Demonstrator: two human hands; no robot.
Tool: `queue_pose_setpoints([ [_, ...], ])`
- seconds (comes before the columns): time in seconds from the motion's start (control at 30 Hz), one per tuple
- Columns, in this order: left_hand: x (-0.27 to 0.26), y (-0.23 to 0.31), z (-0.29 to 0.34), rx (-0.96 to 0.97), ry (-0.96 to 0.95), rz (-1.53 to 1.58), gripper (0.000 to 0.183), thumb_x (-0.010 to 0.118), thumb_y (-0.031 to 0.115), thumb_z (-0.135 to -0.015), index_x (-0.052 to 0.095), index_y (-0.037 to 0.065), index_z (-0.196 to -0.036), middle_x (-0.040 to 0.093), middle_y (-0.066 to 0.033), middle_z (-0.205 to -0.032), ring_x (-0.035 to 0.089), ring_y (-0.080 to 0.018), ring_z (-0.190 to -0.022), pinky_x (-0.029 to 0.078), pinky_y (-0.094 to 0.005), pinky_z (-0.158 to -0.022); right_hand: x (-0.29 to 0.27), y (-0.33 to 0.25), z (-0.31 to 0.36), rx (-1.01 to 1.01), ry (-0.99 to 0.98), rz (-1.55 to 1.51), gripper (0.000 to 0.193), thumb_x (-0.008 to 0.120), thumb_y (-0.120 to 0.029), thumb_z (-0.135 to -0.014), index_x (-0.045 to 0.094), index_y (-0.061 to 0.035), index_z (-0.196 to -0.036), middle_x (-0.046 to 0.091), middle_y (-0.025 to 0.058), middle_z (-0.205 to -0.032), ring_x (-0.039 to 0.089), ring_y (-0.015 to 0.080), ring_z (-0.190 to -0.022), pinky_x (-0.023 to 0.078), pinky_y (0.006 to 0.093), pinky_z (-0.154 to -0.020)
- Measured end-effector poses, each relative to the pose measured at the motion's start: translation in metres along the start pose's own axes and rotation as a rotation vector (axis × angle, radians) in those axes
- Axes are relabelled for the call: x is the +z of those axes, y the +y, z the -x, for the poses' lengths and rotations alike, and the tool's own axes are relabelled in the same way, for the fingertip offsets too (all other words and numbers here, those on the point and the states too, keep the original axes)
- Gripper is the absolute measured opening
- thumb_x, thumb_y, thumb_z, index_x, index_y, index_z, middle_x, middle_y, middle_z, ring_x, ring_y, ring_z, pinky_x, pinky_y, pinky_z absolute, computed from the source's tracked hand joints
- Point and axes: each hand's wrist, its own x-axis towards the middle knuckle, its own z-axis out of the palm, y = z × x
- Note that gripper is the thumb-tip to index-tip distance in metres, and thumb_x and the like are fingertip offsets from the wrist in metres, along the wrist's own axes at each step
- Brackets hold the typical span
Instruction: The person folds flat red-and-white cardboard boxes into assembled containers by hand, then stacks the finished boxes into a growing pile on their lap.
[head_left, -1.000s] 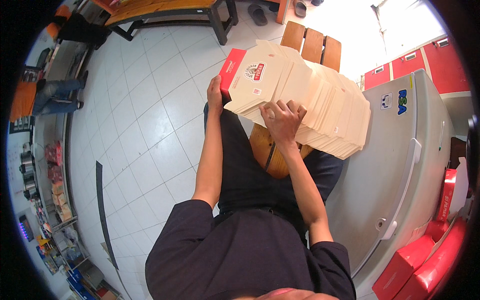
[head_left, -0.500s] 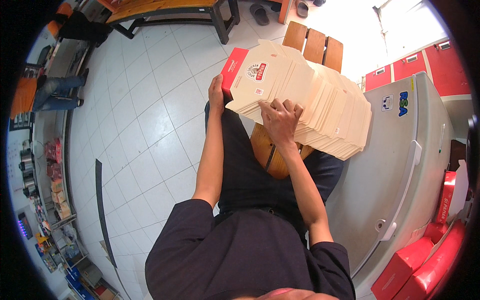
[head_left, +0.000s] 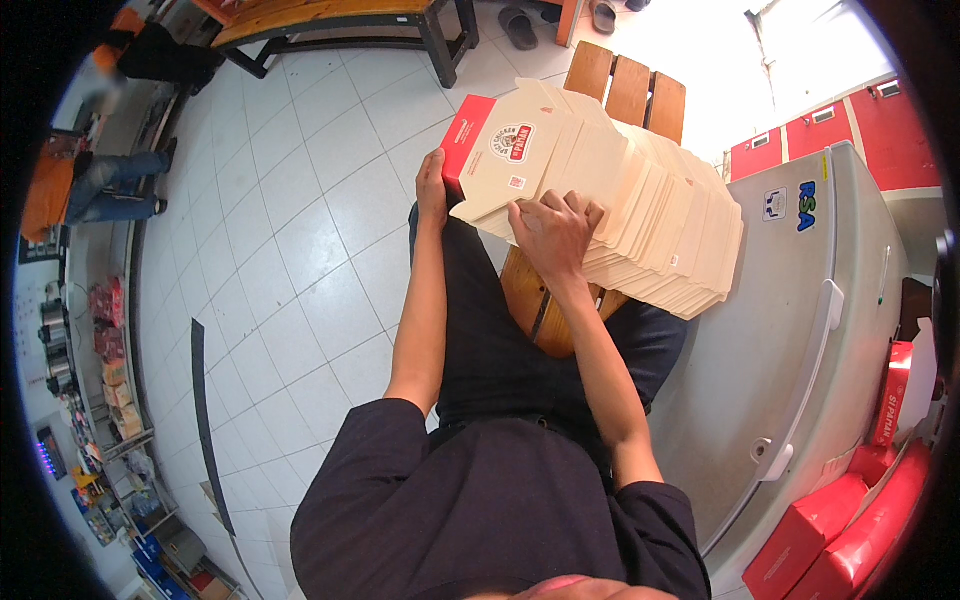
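Observation:
A long fanned row of flattened cardboard food boxes (head_left: 660, 215), cream with printed marks, lies on a slatted wooden bench (head_left: 628, 92) between my legs. The leftmost one, a flattened box with a red panel (head_left: 490, 150), has a round printed emblem facing up. My left hand (head_left: 431, 190) is closed round the near left end of that red panel. My right hand (head_left: 558, 228) rests at the row's near edge with its fingers curled in, thumb side against the same leftmost box. The fingertips are partly hidden under the knuckles.
Close on my right stands a grey fridge (head_left: 770, 320), with red boxes (head_left: 810, 530) beside it at the lower right. Another bench (head_left: 330, 20) is at the far left, near sandals (head_left: 518, 28). Shelves (head_left: 125, 400) and a person in jeans (head_left: 115, 185) are along the left.
My right hand has shifted slightly left along the near edge of the boxes. My left hand and the row of boxes look nearly unchanged.

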Motion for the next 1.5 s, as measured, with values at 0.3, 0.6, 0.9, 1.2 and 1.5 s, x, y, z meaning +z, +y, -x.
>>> queue_pose_setpoints([
  [0.3, 0.005, 0.009, 0.005, -0.013, 0.029, 0.053, 0.044, 0.056, 0.036, -0.102, 0.065, -0.001, -0.122, 0.068, -0.0082, -0.111, 0.061, -0.0157, -0.101, 0.046, -0.0286, -0.091, 0.008, 0.004, -0.001, 0.011, 0.005, 0.025, 0.021, 0.079, -0.037, -0.080, 0.079, -0.0170, -0.074, 0.066, -0.0024, -0.073, 0.056, 0.0163, -0.080, 0.029, 0.0393, -0.089],
  [0.6, -0.002, -0.005, -0.003, -0.032, 0.002, 0.056, 0.045, 0.051, 0.038, -0.104, 0.063, -0.001, -0.124, 0.067, -0.0095, -0.115, 0.062, -0.0163, -0.103, 0.046, -0.0307, -0.093, 0.012, 0.007, 0.001, 0.002, 0.026, 0.003, 0.019, 0.082, -0.035, -0.078, 0.077, -0.0174, -0.071, 0.066, -0.0024, -0.074, 0.056, 0.0166, -0.081, 0.030, 0.0391, -0.088],
  [0.9, 0.000, 0.000, 0.002, -0.005, 0.000, 0.043, 0.045, 0.055, 0.037, -0.103, 0.065, -0.001, -0.123, 0.068, -0.0087, -0.113, 0.061, -0.0165, -0.103, 0.046, -0.0303, -0.093, -0.002, 0.009, 0.005, 0.022, 0.016, -0.093, 0.014, 0.079, -0.027, -0.081, 0.075, -0.0135, -0.077, 0.066, 0.0012, -0.076, 0.060, 0.0197, -0.083, 0.037, 0.0389, -0.086],
  [1.2, -0.030, -0.036, -0.030, 0.145, -0.035, -0.046, 0.040, 0.049, 0.033, -0.105, 0.066, 0.000, -0.119, 0.067, -0.0117, -0.115, 0.061, -0.0204, -0.106, 0.046, -0.0349, -0.096, -0.106, 0.177, 0.078, 0.730, 0.408, -0.077, 0.026, 0.060, -0.020, -0.096, 0.069, -0.0015, -0.111, 0.067, 0.0156, -0.105, 0.064, 0.0304, -0.093, 0.047, 0.0423, -0.091],
  [1.5, -0.029, -0.024, -0.027, -0.098, -0.075, 0.186, 0.051, 0.051, 0.045, -0.104, 0.061, 0.001, -0.128, 0.066, -0.0109, -0.116, 0.066, -0.0213, -0.101, 0.053, -0.0350, -0.085, -0.070, 0.291, 0.130, 1.138, 0.160, -0.578, 0.041, 0.061, -0.026, -0.096, 0.063, 0.0013, -0.127, 0.068, 0.0127, -0.127, 0.064, 0.0212, -0.115, 0.050, 0.0344, -0.096],
])
